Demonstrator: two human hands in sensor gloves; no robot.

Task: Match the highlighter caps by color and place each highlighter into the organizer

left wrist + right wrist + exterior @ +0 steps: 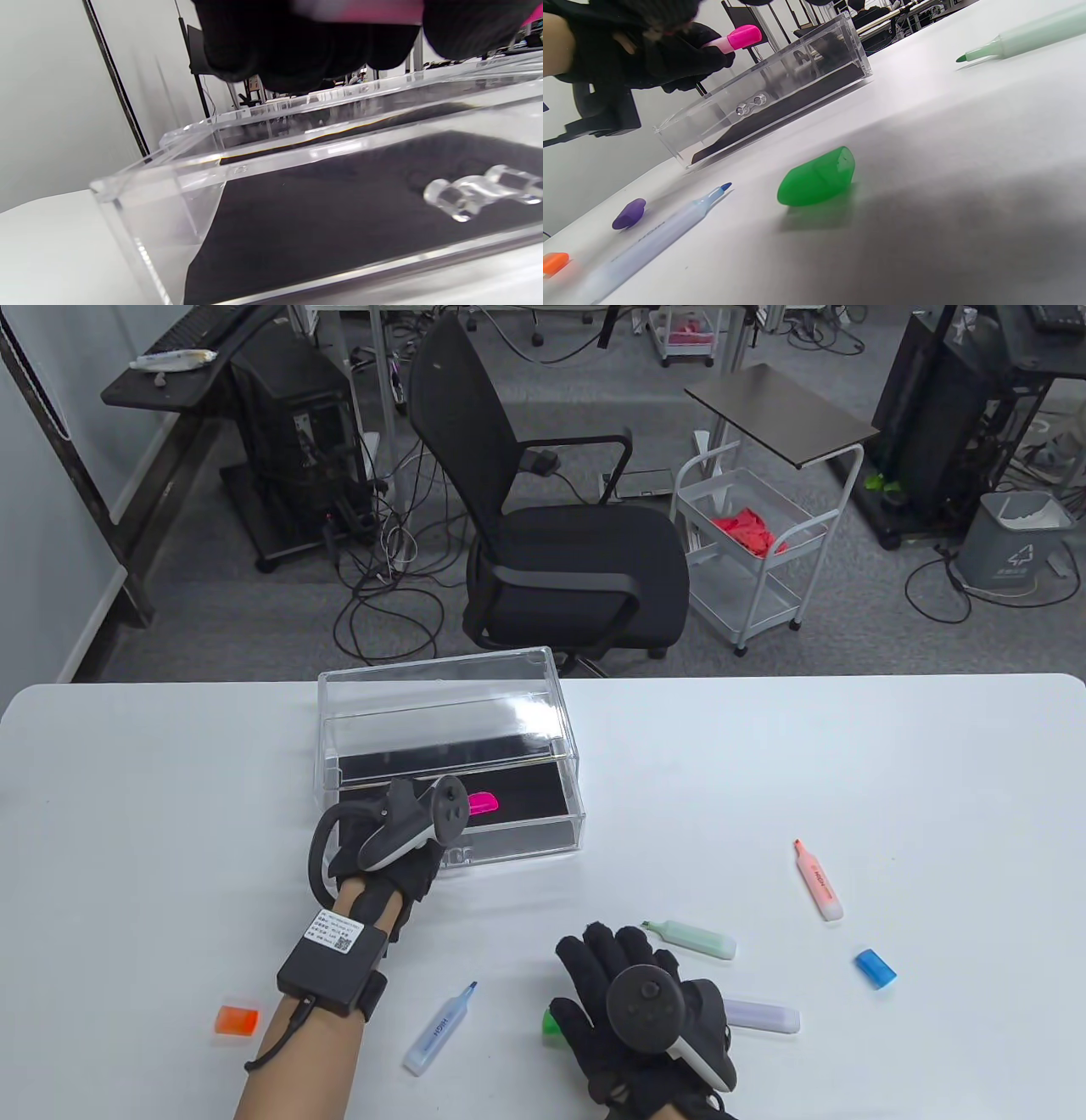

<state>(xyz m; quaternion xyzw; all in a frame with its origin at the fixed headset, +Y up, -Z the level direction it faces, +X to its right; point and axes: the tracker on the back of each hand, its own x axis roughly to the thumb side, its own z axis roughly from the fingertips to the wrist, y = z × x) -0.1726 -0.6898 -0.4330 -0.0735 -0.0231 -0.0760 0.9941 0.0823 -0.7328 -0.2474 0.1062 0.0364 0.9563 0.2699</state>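
Fingers of the left hand (386, 857) curl round a capped pink highlighter (484, 802), holding it above the open drawer of the clear organizer (543, 746), which sits toward the desk's (848, 763) far edge, left of centre; the pink cap end juts past the glove over the drawer's black lining. The right hand (645, 1010) hovers low near the desk's near edge with its fingers spread and straight, gripping nothing, directly over the green cap (816, 177) that lies loose on the surface. Just beyond its fingertips lies the uncapped green highlighter (691, 938), and a purple highlighter (761, 1016) pokes out from under the hand's right side. An uncapped blue highlighter (439, 1028) and an orange cap (237, 1020) rest toward the near left corner, with a purple cap (629, 214) between them. Toward the right edge lie the uncapped orange highlighter (819, 881) and the blue cap (876, 968).
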